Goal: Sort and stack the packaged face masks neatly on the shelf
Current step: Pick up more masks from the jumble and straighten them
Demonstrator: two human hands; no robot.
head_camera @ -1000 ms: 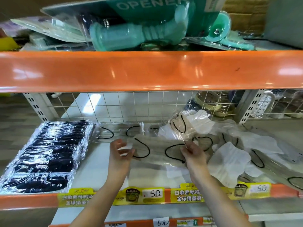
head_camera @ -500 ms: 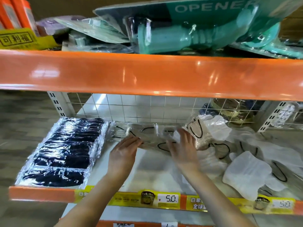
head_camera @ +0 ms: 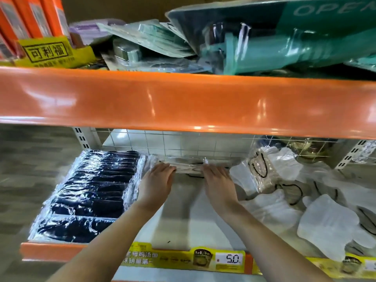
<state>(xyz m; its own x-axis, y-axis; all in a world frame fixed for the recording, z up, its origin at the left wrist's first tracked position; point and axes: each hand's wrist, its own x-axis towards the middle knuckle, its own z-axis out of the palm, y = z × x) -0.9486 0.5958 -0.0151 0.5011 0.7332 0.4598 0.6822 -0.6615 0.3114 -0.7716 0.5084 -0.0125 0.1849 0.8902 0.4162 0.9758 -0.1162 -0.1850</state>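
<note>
A: Head view, taking the wire grid (head_camera: 162,142) at the back of the shelf as the mark. What is hard to read?

B: The clear-wrapped mask pack (head_camera: 189,165) lying just in front of the grid. It is blurred; I see glossy film and a dark ear loop, no more. The fingertips of both hands cover its near edge.

A: And the hands?

B: The left hand (head_camera: 155,184) and right hand (head_camera: 218,185) lie flat, palms down, fingers straight and close together, tips pressing on that pack. Neither curls round it.

A: Anything cut off?

B: To the right of the grid, the loose heap of pale masks (head_camera: 284,180) with black loops runs out of the frame. Above the grid, the orange beam (head_camera: 183,102) of the upper level hides the top of the mesh. The teal opener package (head_camera: 284,43) on that level is cut by the top edge.

A: What else is around?

B: Left of the grid, a tidy stack of dark masks (head_camera: 91,192) in film, touching the pack's left end. Nearer than the grid, bare shelf board (head_camera: 193,220), then the yellow price strip (head_camera: 203,259) reading 5.0. Up left, orange boxes (head_camera: 30,17) in a yellow tray.
</note>
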